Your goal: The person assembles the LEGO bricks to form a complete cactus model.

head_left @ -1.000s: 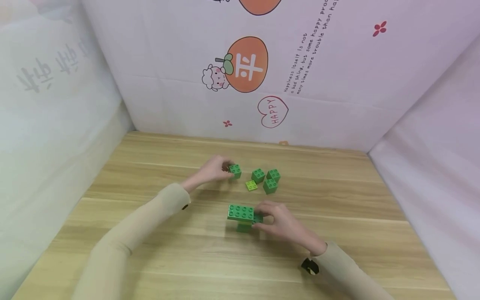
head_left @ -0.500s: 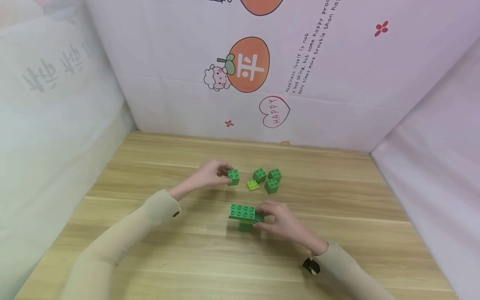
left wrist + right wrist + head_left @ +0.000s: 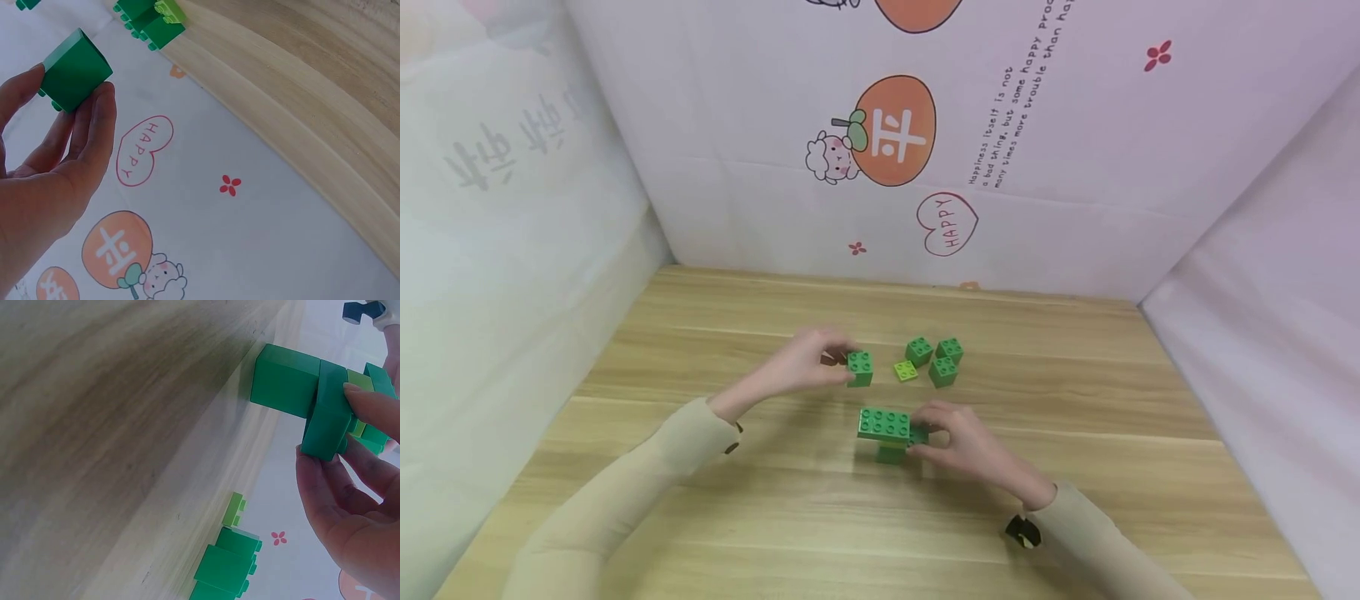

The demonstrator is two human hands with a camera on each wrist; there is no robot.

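One stacked assembly of green bricks, lime layer beneath the top piece: lower centre of the head view, right-hand grip clamped on its right side. One single green brick: above the assembly in frame, pinched in the left-hand grip. Farther right, on the tabletop: three loose green bricks, one flat lime-green piece. Upper frame: printed white cloth.

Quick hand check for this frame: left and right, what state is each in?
Left hand: holding a single green block.
Right hand: holding the stack of green blocks by its side.
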